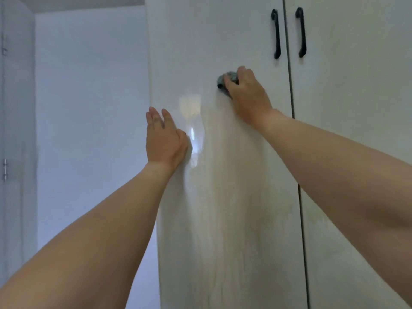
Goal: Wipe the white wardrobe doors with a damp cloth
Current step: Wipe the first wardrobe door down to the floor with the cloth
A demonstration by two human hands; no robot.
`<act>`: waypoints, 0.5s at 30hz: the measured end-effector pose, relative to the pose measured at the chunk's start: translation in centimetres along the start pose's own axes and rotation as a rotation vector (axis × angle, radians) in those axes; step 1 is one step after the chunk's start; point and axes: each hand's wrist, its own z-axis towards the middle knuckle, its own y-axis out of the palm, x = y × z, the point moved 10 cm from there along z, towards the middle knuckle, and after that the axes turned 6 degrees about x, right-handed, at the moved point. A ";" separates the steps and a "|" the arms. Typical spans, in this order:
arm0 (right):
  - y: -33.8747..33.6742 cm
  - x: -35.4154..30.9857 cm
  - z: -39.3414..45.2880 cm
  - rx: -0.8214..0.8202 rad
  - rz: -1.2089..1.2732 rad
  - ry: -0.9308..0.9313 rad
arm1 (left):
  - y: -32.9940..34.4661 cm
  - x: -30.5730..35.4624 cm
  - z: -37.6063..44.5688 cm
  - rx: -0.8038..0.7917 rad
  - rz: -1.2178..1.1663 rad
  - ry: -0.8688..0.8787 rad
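Head view, glossy streaked wardrobe door point(223, 197), right hand point(247, 94) fingers gripping grey cloth point(228, 80), left hand point(165, 139) flat, pale wall point(89, 108)

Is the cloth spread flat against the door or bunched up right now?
Bunched. The grey cloth shows only as a small wad poking out from under the right hand, whose fingers curl round it against the left door.

White wardrobe door point(223, 197) bears cloth point(227, 80) and 2 hands.

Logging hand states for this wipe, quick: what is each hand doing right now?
Left hand: open, flat against the left wardrobe door, holding nothing.
Right hand: closed on the grey cloth, pressing it to the same door.
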 end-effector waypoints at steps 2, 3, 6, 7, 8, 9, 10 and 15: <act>-0.4 1.6 -0.5 0.010 -0.026 -0.012 | -0.1 0.0 0.0 -0.010 -0.020 -0.017; -1.5 4.9 -1.0 0.090 0.007 0.159 | -0.3 -0.1 -0.1 -0.012 -0.024 -0.016; -1.4 10.9 -3.6 0.164 0.099 0.663 | -0.2 -0.4 -0.6 -0.027 -0.015 0.000; -1.1 9.1 -3.4 0.164 0.188 0.655 | -0.2 -0.4 -0.7 -0.032 -0.011 0.006; -0.6 5.8 -3.1 0.134 0.267 0.563 | -0.2 -0.3 -0.7 -0.035 -0.017 0.006; -0.4 1.5 -2.6 0.089 0.301 0.379 | -0.2 -0.2 -0.7 -0.043 -0.033 0.000; 0.2 -3.1 -2.5 0.025 0.310 0.144 | -0.2 -0.2 -0.5 -0.058 -0.049 -0.011; -0.3 -2.4 -3.2 0.039 0.228 0.085 | -1.4 -0.6 -1.9 -0.113 -0.076 0.037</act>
